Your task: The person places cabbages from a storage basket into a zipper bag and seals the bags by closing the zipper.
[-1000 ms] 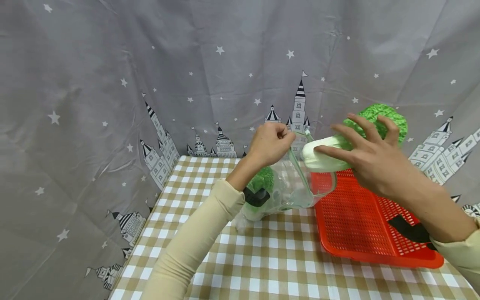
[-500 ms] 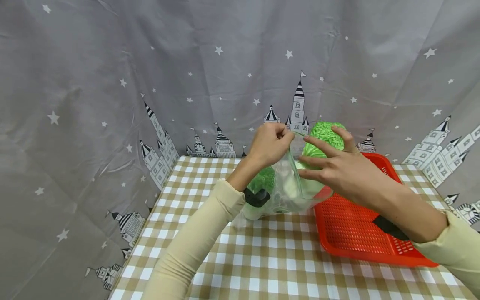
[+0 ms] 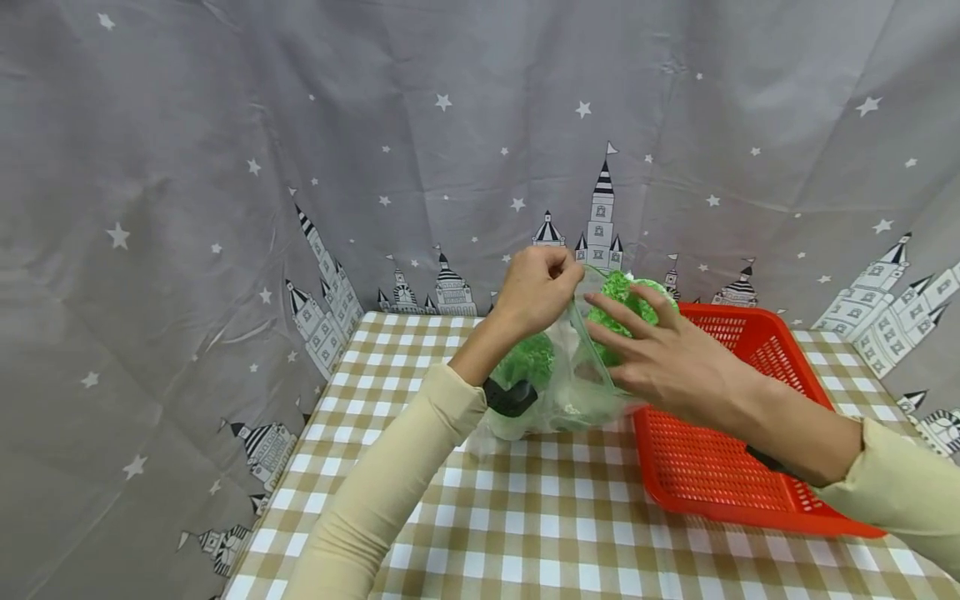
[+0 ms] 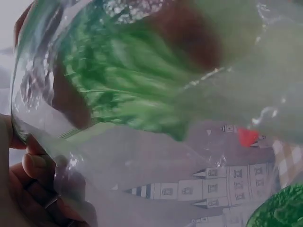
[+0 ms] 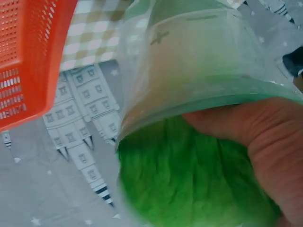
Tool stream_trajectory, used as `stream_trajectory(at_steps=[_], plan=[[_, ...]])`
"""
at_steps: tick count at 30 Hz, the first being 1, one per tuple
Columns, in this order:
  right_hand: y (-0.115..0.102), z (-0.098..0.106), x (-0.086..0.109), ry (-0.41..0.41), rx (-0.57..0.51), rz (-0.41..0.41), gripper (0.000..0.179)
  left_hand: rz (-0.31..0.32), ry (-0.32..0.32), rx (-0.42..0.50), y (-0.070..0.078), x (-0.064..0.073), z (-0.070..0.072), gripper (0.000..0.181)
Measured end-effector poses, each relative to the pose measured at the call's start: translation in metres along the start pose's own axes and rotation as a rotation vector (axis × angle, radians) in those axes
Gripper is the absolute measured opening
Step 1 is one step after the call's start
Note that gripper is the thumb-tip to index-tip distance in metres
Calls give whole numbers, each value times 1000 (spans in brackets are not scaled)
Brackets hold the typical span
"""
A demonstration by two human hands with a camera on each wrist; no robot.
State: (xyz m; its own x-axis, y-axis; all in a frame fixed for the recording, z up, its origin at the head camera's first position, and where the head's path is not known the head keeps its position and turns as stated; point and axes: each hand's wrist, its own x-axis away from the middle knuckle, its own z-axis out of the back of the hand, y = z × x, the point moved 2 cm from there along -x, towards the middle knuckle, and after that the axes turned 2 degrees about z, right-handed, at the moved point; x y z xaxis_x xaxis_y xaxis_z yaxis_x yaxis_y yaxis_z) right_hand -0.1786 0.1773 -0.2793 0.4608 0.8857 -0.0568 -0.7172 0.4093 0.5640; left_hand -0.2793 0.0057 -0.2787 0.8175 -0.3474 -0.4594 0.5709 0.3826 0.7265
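My left hand (image 3: 536, 287) pinches the green-edged rim of a clear zip bag (image 3: 577, 408) and keeps that side raised. My right hand (image 3: 675, 362) holds a Chinese cabbage (image 3: 618, 292) at the mouth of the bag. Its pale base is inside the bag, while part of the leafy green end (image 5: 189, 175) sticks out in the right wrist view. There the thumb lies along the cabbage under the bag's rim. Deeper in the bag, behind my left forearm, lies another leafy green vegetable (image 3: 528, 358). In the left wrist view the held cabbage (image 4: 128, 80) shows through the plastic.
A red perforated plastic basket (image 3: 821, 521) stands on the right, partly under my right forearm. Brown-and-white checked cloth (image 3: 510, 517) covers the table. Behind it hangs a grey curtain (image 3: 420, 100) with printed stars and castles.
My right hand has brought the cabbage from the right, above the basket, left and down into the bag's mouth. The left hand stays nearly still at the rim.
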Motion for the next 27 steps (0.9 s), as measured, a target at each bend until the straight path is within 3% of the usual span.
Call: stream_trajectory(at_steps=[4,8,10,12,15,17,19,21,24,27], plan=[[12,-6,15,129,-63,-72,85,-10,3,32,0,2,1,29],[23,-20,30,264,-193,-213,96,-10,-6,48,0,3,1,29],[24,-29,36,260,-279,-339,94,-3,-6,55,0,3,1,29],[23,-37,42,186,-380,-489,95,10,-4,61,0,3,1,30],[19,-46,52,3,-596,-679,81,27,5,65,0,3,2,30],[16,-50,56,-95,-774,-733,55,37,14,73,-1,3,3,30],[14,-52,58,-133,-925,-761,30,49,19,82,-2,4,6,29],[15,-50,57,-112,-1007,-768,22,51,30,73,-3,5,11,29],[25,-40,54,3,-966,-786,23,59,70,51,0,6,26,29],[44,-23,51,163,-919,-811,30,54,163,6,4,9,47,29]])
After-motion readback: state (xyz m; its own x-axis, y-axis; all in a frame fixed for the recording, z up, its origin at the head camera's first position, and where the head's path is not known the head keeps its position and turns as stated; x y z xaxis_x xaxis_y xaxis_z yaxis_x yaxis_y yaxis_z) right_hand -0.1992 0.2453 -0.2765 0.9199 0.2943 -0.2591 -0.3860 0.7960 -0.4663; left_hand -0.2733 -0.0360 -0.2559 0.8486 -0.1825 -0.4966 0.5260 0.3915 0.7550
